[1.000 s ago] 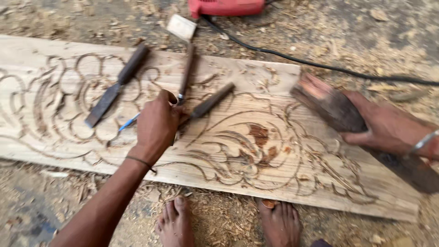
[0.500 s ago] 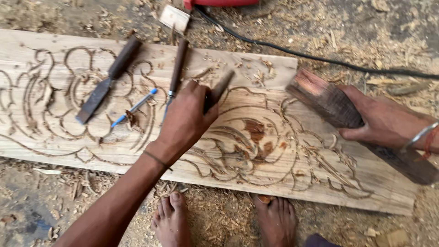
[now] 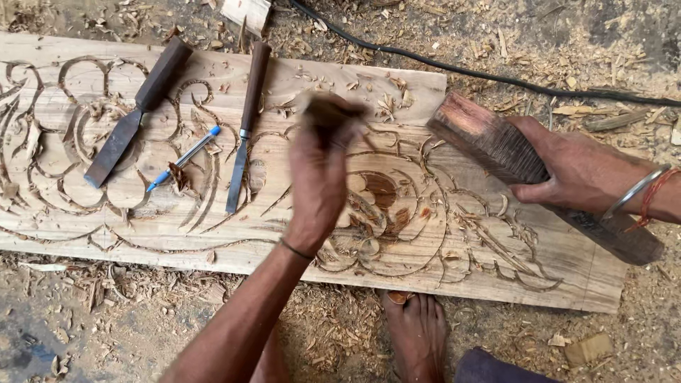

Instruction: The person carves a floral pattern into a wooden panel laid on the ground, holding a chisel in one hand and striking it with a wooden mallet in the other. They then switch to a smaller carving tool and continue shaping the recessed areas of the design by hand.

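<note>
Blur hides whatever your left hand (image 3: pixel 320 177) is clutching over the middle of the carved board (image 3: pixel 425 85); it's fisted round a dark handle, but the business end can't be made out. Your right hand (image 3: pixel 578 170) grips one wooden mallet (image 3: pixel 496 145), its far end cut off behind your wrist. Two chisels (image 3: pixel 245 128) and one blue pen (image 3: pixel 186 157) lie to the left.
</note>
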